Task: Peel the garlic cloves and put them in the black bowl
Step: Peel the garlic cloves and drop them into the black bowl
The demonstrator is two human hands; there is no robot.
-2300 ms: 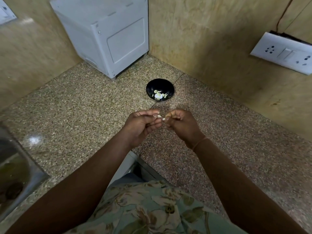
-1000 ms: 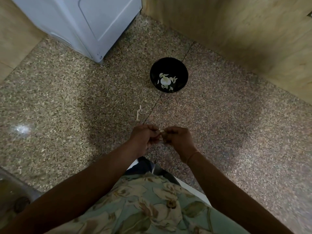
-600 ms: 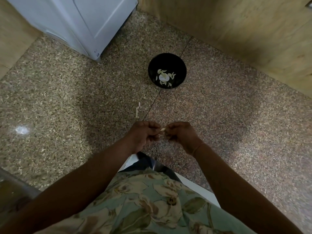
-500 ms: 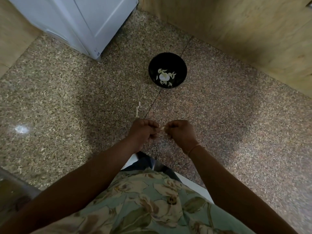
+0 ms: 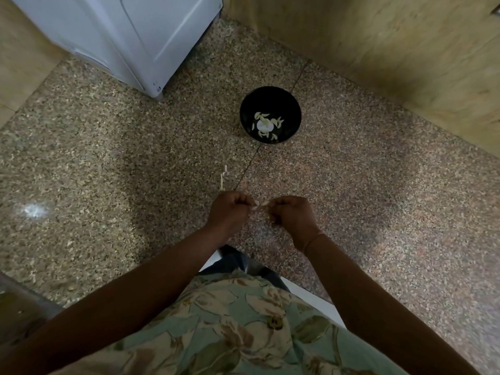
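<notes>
Garlic clove between left hand and right hand, black bowl well apart

The light was dim and warm, falling from overhead. One small glare spot shone on the speckled bench at left; a broad soft shadow darkened its middle. Wide-angle bending curved the edges, and the near shirt looked soft.

One left hand, one right hand, one garlic clove, one black bowl, one white appliance.
</notes>
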